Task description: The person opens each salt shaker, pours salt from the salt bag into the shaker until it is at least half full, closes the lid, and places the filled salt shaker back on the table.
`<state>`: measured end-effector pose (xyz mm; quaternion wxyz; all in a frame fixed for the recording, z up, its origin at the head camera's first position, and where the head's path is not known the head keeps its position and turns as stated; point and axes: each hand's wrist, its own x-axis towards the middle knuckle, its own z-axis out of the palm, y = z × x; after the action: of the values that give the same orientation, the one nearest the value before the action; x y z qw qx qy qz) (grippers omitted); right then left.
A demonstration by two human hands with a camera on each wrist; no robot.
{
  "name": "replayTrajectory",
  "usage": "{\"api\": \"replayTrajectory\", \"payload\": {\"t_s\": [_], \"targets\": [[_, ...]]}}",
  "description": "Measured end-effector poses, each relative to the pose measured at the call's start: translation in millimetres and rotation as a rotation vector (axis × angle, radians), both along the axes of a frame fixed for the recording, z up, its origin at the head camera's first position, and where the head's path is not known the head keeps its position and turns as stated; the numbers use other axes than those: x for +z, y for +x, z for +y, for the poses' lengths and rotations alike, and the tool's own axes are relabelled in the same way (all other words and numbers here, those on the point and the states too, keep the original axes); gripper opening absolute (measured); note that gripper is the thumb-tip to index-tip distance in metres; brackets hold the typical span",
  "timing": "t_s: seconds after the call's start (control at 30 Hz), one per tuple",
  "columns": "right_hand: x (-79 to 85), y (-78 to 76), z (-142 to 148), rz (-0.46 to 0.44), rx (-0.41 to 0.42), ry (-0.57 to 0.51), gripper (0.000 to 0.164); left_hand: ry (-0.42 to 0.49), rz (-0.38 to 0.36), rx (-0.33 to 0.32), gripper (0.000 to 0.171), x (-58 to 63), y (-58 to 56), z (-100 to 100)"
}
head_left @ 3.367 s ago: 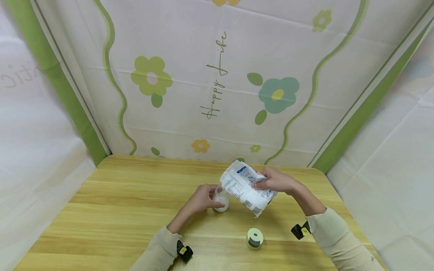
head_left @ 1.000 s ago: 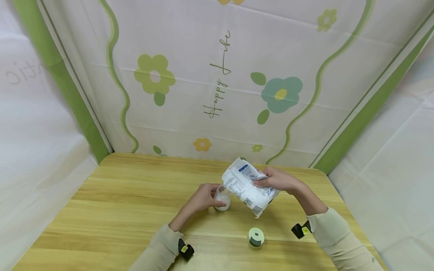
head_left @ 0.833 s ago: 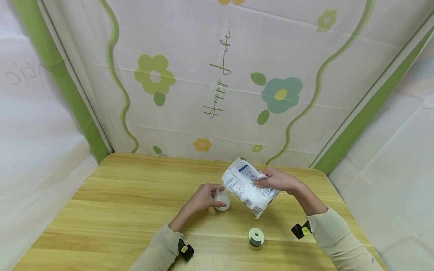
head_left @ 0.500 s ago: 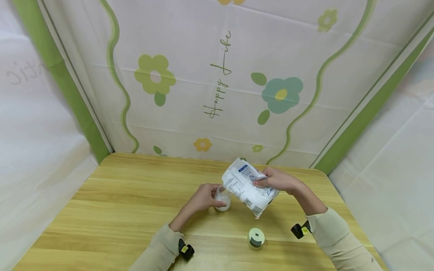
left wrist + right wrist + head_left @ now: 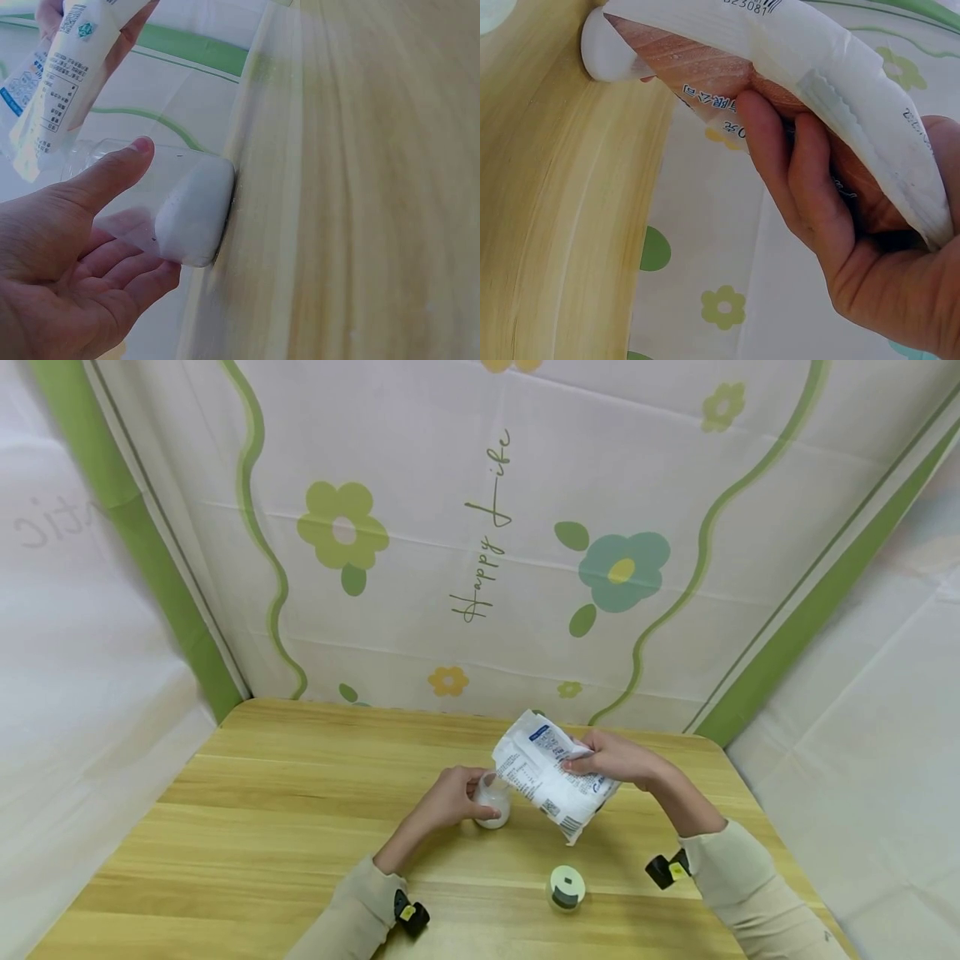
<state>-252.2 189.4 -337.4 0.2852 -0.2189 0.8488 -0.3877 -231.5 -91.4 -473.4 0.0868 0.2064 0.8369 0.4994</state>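
On the table, a clear jar [image 5: 492, 810] stands upright with white powder or fine grains in its lower part. My left hand [image 5: 450, 797] holds it, thumb on the near side and fingers around the far side. In the left wrist view the white contents [image 5: 196, 214] slope to one side. My right hand [image 5: 618, 758] grips a white printed bag [image 5: 536, 772], tilted with its lower left end at the jar's mouth. Whether anything is flowing out cannot be made out. The right wrist view shows the bag's other face [image 5: 705, 67], with the fingers bent against it.
A round, pale cream lid-like piece [image 5: 566, 887] with a dark grey patch lies nearer me, right of the jar. The wooden table [image 5: 300, 827] ends at a flower-printed curtain [image 5: 420, 568]. More white cloth hangs at both sides.
Both hands, the jar and the bag stay almost in place. Since the oldest frame, the whole head view has shifted slightly. No clear difference shows in the jar's contents.
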Motion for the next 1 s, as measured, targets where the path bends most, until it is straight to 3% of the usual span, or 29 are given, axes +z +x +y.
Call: {"api": "replayTrajectory", "payload": {"t_s": [1.0], "targets": [[1.8, 2.8, -0.5, 0.012, 0.005, 0.002, 0.024, -0.028, 0.004, 0.011, 0.053, 0.0, -0.8, -0.2]]}}
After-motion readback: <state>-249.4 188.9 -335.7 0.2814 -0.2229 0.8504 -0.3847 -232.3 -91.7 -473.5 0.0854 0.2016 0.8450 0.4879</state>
